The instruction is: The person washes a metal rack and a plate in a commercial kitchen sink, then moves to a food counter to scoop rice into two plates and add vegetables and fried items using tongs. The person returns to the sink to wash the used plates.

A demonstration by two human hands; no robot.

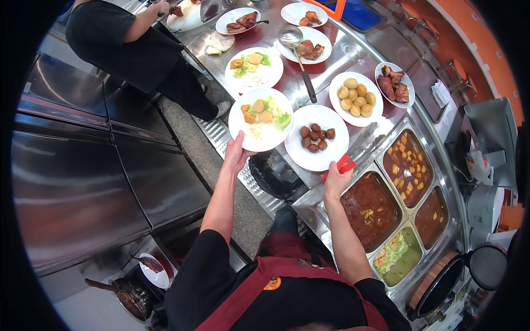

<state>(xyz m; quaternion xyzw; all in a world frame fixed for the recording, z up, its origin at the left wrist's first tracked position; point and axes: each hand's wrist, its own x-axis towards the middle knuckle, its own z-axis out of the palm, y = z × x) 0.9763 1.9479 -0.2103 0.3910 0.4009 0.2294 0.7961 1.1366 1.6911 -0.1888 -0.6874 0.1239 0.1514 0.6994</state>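
Note:
My left hand (237,154) grips the near rim of a white plate (260,142). Rice, lettuce, fried tofu and pale round slices lie on that plate, which is held over the counter's edge. In my right hand (337,182) are metal tongs (369,138) with red handles, their jaws pointing away over the counter. Just beyond this hand sits a white plate (295,153) of brown meatballs (318,136). Farther off stands a plate (337,111) of peeled brownish eggs (355,97). A second plate (248,83) of rice and lettuce rests behind the held one.
Steel pans of brown stew (370,207), tofu in sauce (408,165) and lettuce in broth (397,258) line my right. A ladle (306,78) leans across a meat plate (323,39). Below the counter hangs a black bin bag (273,178). A co-worker (120,45) stands at the far left.

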